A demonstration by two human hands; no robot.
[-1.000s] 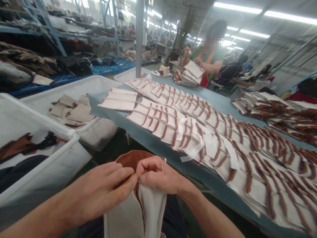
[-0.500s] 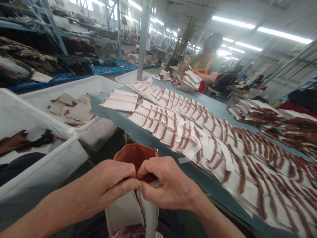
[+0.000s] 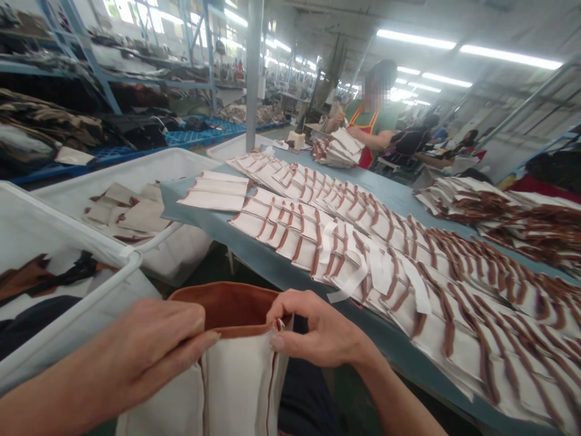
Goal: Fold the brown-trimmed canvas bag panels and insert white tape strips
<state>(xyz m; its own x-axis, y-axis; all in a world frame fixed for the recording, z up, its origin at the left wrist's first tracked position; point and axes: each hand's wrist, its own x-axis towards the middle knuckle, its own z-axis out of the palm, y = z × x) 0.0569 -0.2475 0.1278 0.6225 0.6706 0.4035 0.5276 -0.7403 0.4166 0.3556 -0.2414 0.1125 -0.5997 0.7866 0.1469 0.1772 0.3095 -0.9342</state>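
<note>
Low in front of me is a tube-shaped sewn piece [image 3: 236,375], cream outside with lengthwise seams and brown inside, its mouth spread wide. My left hand [image 3: 154,345] grips the rim on the left, thumb on the cream side and fingers curled over the edge. At the right end of the rim, my right hand [image 3: 313,327] pinches the edge beside a seam between thumb and forefinger. The lower part of the piece runs out of the picture.
A blue-green table [image 3: 190,215] bears overlapping rows of cream pieces [image 3: 290,224] with brown edges, with white strips [image 3: 356,278] on top. White bins [image 3: 136,266] with scraps stand to the left. Across the table, a person in a red apron [image 3: 367,151] holds a stack of pieces.
My hands, close together at the rim before, have moved apart, the left going left and the right slightly right. The mouth of the piece is wider, and more of its cream side shows.
</note>
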